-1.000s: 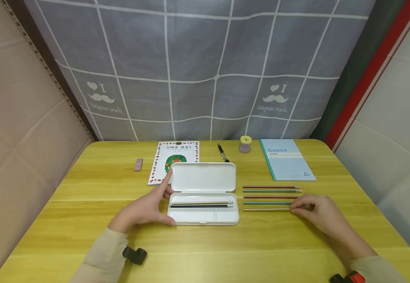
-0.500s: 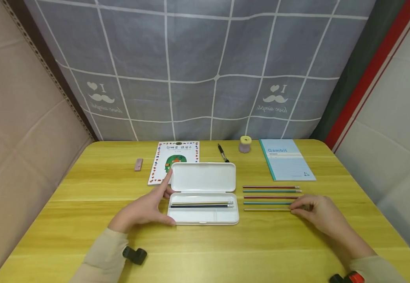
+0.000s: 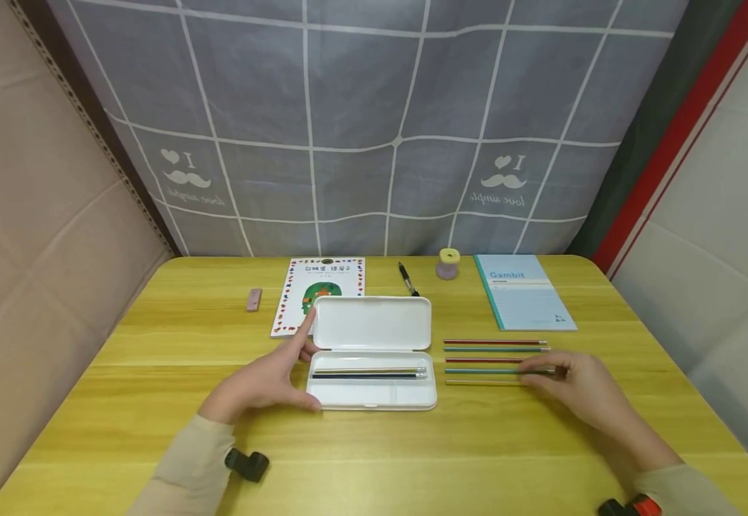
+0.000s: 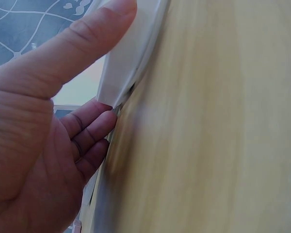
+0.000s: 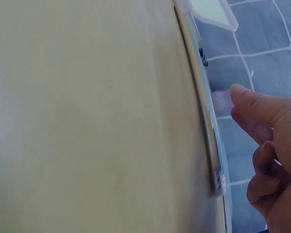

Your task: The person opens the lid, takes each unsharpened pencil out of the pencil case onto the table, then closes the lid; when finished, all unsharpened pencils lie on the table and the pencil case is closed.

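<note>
Bracing the left end of an open white pencil case at the centre of the frame, the left hand keeps its fingers and thumb spread, the thumb at the front corner and the index finger along the lid. At right of centre, the right hand hovers by the eraser ends of the loose pencils, thumb and index tips close together; the right wrist view shows nothing pinched between them.

Two pencils lie in the case, one gold and one black. Five more lie in a row beside it: two red, two teal and one yellow, nearest.

Farther out on the tabletop are one pink eraser, one picture booklet with characters too small to read surely, one black pen, one yellow-and-lavender spool-shaped object and one pale blue notebook marked "Gambit".

Across the upper frame, a grey checked curtain bears two mirrored prints, each with "I", a heart, a moustache and "love simple".
</note>
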`<state>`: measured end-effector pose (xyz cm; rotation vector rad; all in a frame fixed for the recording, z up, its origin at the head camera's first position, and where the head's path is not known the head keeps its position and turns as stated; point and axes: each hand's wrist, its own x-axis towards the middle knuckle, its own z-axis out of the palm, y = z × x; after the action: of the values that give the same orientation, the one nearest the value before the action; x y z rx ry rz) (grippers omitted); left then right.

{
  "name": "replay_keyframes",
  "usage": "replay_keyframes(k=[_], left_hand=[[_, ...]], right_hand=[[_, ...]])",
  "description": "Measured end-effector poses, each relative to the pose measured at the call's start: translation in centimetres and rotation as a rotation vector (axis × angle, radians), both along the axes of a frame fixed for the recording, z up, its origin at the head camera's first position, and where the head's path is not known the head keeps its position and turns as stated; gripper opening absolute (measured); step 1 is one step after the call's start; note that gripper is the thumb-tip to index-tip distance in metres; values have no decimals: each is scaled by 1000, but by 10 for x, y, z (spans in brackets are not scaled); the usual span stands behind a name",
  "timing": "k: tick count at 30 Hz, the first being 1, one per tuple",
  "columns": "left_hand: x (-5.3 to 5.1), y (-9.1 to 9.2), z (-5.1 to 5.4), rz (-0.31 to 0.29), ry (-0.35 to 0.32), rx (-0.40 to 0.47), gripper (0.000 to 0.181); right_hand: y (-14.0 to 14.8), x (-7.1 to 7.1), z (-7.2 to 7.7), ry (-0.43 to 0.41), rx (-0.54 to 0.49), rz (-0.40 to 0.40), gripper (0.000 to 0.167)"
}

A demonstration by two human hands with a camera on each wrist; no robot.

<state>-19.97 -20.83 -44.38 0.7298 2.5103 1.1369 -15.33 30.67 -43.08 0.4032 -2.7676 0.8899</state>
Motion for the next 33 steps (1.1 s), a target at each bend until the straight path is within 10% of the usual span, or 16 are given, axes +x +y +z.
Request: replay_keyframes(k=[33], left_hand=[[-1,2,-1,-14,5,7,150]], right_hand=[[-131,-38,7,-300,-217,219,21]])
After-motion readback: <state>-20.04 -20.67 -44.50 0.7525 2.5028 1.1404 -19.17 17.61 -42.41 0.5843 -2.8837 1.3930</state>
